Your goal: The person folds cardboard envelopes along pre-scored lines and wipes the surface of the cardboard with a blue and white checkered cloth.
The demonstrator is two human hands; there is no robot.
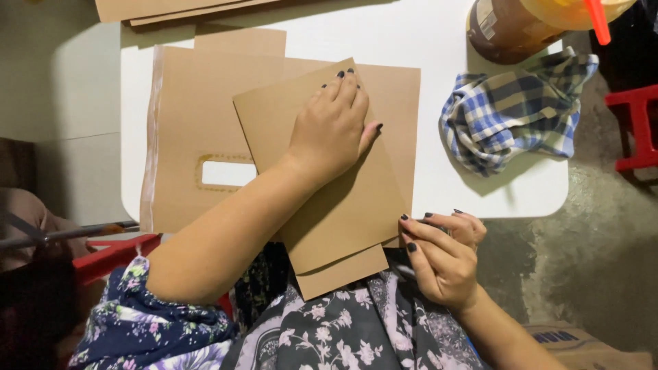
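Observation:
My left hand [330, 127] lies flat, fingers together, pressing on a brown paper sheet [343, 199] that sits tilted over a larger flattened brown paper bag [192, 116] with a cut-out handle slot [228, 173]. My right hand [442, 257] pinches the lower right edge of the brown sheet near the table's front edge, thumb and fingers closed on it. A folded flap of the paper [343, 274] hangs past the table toward my lap.
The white table [445, 41] carries a blue checked cloth [514, 113] at right, a brown jar [504, 31] and a drink cup with an orange straw [598, 17] at the back right. More brown sheets [171, 8] lie at the back. Red stools [637, 127] stand beside the table.

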